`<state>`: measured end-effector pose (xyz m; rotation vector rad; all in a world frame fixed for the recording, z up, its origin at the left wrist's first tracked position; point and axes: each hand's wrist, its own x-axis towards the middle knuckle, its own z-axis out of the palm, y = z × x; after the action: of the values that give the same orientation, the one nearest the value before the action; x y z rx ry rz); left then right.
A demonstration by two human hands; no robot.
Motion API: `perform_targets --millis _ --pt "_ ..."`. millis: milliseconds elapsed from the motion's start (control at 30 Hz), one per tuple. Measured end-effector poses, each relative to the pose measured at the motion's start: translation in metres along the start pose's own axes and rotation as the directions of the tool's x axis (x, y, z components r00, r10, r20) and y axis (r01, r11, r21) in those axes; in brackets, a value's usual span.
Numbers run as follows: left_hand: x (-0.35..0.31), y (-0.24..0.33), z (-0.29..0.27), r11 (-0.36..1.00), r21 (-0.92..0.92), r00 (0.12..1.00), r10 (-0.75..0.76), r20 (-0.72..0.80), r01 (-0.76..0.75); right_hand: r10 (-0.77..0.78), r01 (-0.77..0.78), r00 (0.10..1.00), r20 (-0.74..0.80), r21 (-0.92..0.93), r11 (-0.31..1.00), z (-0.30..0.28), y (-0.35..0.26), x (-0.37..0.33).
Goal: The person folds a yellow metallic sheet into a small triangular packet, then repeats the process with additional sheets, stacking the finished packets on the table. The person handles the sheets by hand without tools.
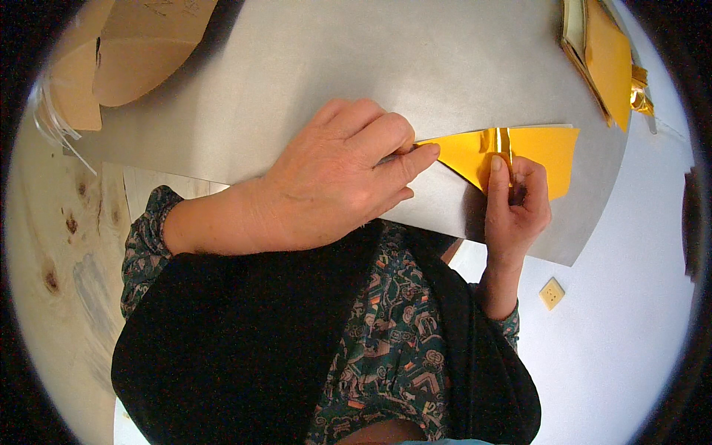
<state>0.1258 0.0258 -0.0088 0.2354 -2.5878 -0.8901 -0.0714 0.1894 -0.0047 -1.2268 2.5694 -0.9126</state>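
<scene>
A flat yellow-gold piece of paper or thin card (552,152), tapering to a point on its left, is held over the grey metal tabletop (445,59). My left hand (334,178) is closed in a pinch at that narrow left tip. With thumb and bent fingers, my right hand (519,204) grips the lower edge of the same piece, where a shiny gold strip (504,139) runs across it from top to bottom. The fingers hide the strip's lower end.
Brown cardboard (148,67) lies at the far left, with thin whitish strands (55,126) hanging beside it. At the far right stands a stack of yellow sheets (608,59), with crumpled gold foil (639,96) next to it. A wall socket (552,293) shows at the right.
</scene>
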Motion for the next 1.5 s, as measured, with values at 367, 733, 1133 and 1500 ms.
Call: perform_targets --millis 367,733,1133,1500 --pt "-0.004 -0.002 -0.001 1.000 -0.006 1.000 0.007 -0.016 -0.007 -0.016 0.017 0.999 -0.028 0.012 1.000 0.005 0.000 -0.001" --pt "-0.007 -0.006 -0.003 1.000 -0.008 1.000 0.009 -0.017 -0.009 0.020 -0.020 1.000 -0.007 0.040 0.999 0.005 -0.009 -0.002" --pt "0.014 0.005 -0.007 1.000 0.013 0.989 -0.007 0.145 0.005 0.012 -0.011 1.000 -0.017 0.050 0.999 -0.005 0.002 0.002" --pt "0.016 0.008 -0.004 1.000 0.021 0.993 0.010 0.116 -0.013 -0.098 0.098 0.995 -0.011 -0.001 0.995 -0.009 0.006 0.008"
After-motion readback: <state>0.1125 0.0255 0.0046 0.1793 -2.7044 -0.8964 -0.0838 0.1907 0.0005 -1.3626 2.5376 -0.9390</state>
